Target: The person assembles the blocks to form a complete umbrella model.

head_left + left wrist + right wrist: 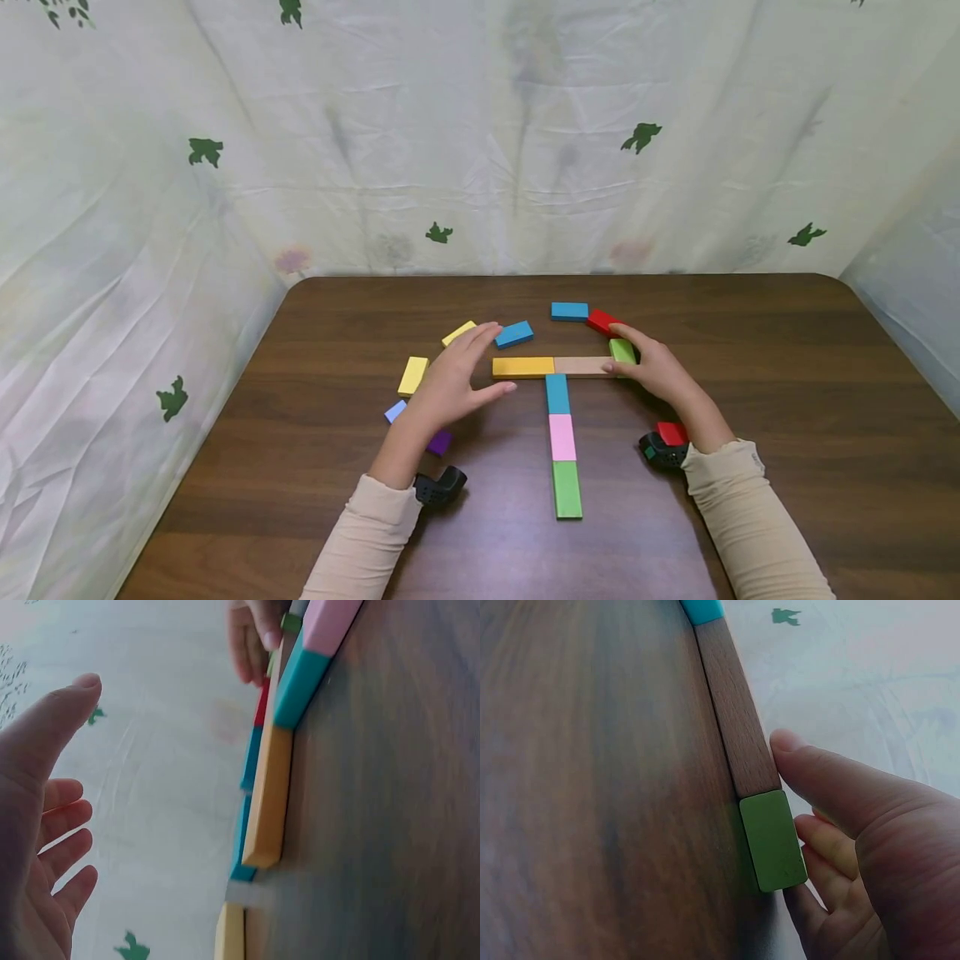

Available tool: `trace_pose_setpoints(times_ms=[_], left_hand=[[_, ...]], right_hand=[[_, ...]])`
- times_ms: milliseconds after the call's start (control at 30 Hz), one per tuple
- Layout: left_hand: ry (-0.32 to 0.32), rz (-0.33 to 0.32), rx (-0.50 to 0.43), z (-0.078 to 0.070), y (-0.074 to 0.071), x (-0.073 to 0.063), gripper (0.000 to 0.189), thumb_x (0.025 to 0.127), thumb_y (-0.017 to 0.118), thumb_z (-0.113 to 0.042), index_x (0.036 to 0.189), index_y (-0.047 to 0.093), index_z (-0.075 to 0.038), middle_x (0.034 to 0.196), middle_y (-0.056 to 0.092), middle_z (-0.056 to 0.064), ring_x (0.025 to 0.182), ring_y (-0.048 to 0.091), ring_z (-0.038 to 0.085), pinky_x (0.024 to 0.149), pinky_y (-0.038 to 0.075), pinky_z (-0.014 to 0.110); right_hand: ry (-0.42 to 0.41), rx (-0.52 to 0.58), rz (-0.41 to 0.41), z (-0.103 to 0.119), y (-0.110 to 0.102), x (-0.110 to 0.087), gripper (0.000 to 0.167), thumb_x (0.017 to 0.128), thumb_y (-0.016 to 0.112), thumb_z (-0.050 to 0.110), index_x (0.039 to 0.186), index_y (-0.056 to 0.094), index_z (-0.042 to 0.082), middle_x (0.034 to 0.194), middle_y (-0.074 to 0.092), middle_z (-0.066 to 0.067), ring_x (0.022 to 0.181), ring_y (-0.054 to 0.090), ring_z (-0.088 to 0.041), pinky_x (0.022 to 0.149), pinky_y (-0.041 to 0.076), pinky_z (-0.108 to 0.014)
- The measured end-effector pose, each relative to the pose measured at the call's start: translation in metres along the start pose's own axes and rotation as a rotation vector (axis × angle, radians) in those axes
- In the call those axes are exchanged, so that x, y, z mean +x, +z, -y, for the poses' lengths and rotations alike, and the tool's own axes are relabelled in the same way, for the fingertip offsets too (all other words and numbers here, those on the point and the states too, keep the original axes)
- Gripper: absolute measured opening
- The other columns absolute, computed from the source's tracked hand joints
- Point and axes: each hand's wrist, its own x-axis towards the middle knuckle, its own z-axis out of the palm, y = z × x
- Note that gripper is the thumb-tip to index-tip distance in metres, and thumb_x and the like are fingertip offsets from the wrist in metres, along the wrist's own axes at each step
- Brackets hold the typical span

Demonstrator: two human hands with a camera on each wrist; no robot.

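Observation:
My right hand (660,368) holds a light green block (622,351) between thumb and fingers, at the right end of a plain wooden block (581,367). In the right wrist view, the thumb lies close to the seam between that wooden block (739,712) and the green block (772,840). My left hand (450,383) hovers with fingers extended and thumb spread, left of the orange block (522,367), holding nothing. Below the row, a teal block (557,394), a pink block (562,437) and a green block (567,490) run toward me in a line.
Around the row curve a blue block (570,312), a red block (602,322), another blue block (514,334) and yellow blocks (413,376). A light blue block (395,410) and a purple block (439,442) lie by the left wrist. Another red block (672,433) lies by the right wrist.

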Motion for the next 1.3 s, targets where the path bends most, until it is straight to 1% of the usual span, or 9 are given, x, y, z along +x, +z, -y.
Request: trace_pose_setpoints(times_ms=[267, 467, 600, 733, 833, 1000, 1067, 1167, 1300], left_hand=[[-0.09, -0.021, -0.054, 0.018, -0.009, -0.01, 0.077, 0.075, 0.069, -0.043, 0.135, 0.037, -0.006, 0.136, 0.038, 0.008, 0.126, 0.031, 0.022, 0.101, 0.026, 0.038], [-0.167, 0.006, -0.119, 0.026, -0.014, -0.015, 0.079, 0.075, 0.069, -0.044, 0.136, 0.036, -0.008, 0.137, 0.036, 0.008, 0.127, 0.03, 0.023, 0.101, 0.025, 0.04], [-0.193, 0.024, -0.134, 0.033, -0.018, -0.018, 0.081, 0.074, 0.07, -0.045, 0.137, 0.035, -0.008, 0.138, 0.035, 0.008, 0.127, 0.029, 0.023, 0.101, 0.025, 0.041], [-0.228, 0.055, -0.127, 0.041, -0.023, -0.023, 0.081, 0.075, 0.069, -0.046, 0.138, 0.033, -0.009, 0.139, 0.034, 0.008, 0.128, 0.027, 0.024, 0.101, 0.025, 0.043], [-0.246, 0.067, -0.126, 0.046, -0.026, -0.026, 0.081, 0.075, 0.07, -0.044, 0.138, 0.033, -0.007, 0.139, 0.033, 0.009, 0.128, 0.027, 0.025, 0.101, 0.024, 0.043], [-0.282, 0.077, -0.151, 0.055, -0.031, -0.03, 0.081, 0.074, 0.072, -0.04, 0.137, 0.034, -0.006, 0.139, 0.034, 0.01, 0.128, 0.027, 0.025, 0.102, 0.023, 0.043], [-0.308, 0.082, -0.171, 0.058, -0.034, -0.032, 0.081, 0.073, 0.072, -0.04, 0.137, 0.034, -0.007, 0.139, 0.033, 0.009, 0.128, 0.027, 0.025, 0.102, 0.024, 0.043], [-0.322, 0.092, -0.193, 0.063, -0.037, -0.035, 0.082, 0.073, 0.074, -0.037, 0.137, 0.034, -0.005, 0.139, 0.032, 0.011, 0.128, 0.027, 0.026, 0.101, 0.024, 0.044], [-0.319, 0.109, -0.19, 0.07, -0.039, -0.04, 0.084, 0.072, 0.075, -0.035, 0.137, 0.033, -0.004, 0.139, 0.032, 0.014, 0.128, 0.026, 0.028, 0.101, 0.023, 0.045]], right_hand=[[-0.01, 0.006, 0.001, 0.0, 0.0, 0.0, 0.072, 0.081, 0.067, 0.033, 0.139, 0.033, 0.007, 0.137, 0.035, -0.02, 0.121, 0.033, -0.037, 0.097, 0.025, -0.052], [-0.002, 0.005, 0.003, -0.001, 0.0, -0.001, 0.072, 0.081, 0.066, 0.034, 0.139, 0.032, 0.007, 0.137, 0.034, -0.02, 0.121, 0.033, -0.037, 0.097, 0.026, -0.053], [0.002, 0.005, 0.002, -0.001, 0.001, -0.001, 0.073, 0.08, 0.066, 0.035, 0.139, 0.033, 0.008, 0.137, 0.034, -0.02, 0.118, 0.035, -0.036, 0.096, 0.027, -0.052], [0.006, 0.007, 0.003, -0.001, 0.001, -0.001, 0.072, 0.081, 0.066, 0.035, 0.139, 0.033, 0.008, 0.136, 0.035, -0.021, 0.114, 0.037, -0.035, 0.094, 0.028, -0.052], [0.008, 0.01, 0.005, -0.001, 0.001, -0.001, 0.073, 0.081, 0.066, 0.036, 0.139, 0.033, 0.008, 0.135, 0.035, -0.021, 0.112, 0.037, -0.035, 0.093, 0.029, -0.052], [0.003, 0.017, 0.003, -0.001, 0.001, -0.001, 0.073, 0.081, 0.066, 0.036, 0.138, 0.033, 0.007, 0.135, 0.035, -0.021, 0.113, 0.038, -0.035, 0.093, 0.029, -0.051], [-0.001, 0.019, 0.003, -0.001, 0.001, -0.001, 0.073, 0.081, 0.066, 0.036, 0.138, 0.033, 0.007, 0.135, 0.035, -0.021, 0.113, 0.037, -0.035, 0.093, 0.029, -0.051], [-0.002, 0.019, 0.003, -0.001, 0.0, -0.001, 0.073, 0.081, 0.066, 0.037, 0.138, 0.033, 0.007, 0.136, 0.035, -0.021, 0.114, 0.037, -0.035, 0.094, 0.029, -0.051], [0.001, 0.016, 0.002, 0.0, 0.0, -0.001, 0.073, 0.08, 0.066, 0.037, 0.138, 0.033, 0.008, 0.135, 0.036, -0.021, 0.114, 0.037, -0.035, 0.094, 0.029, -0.051]])
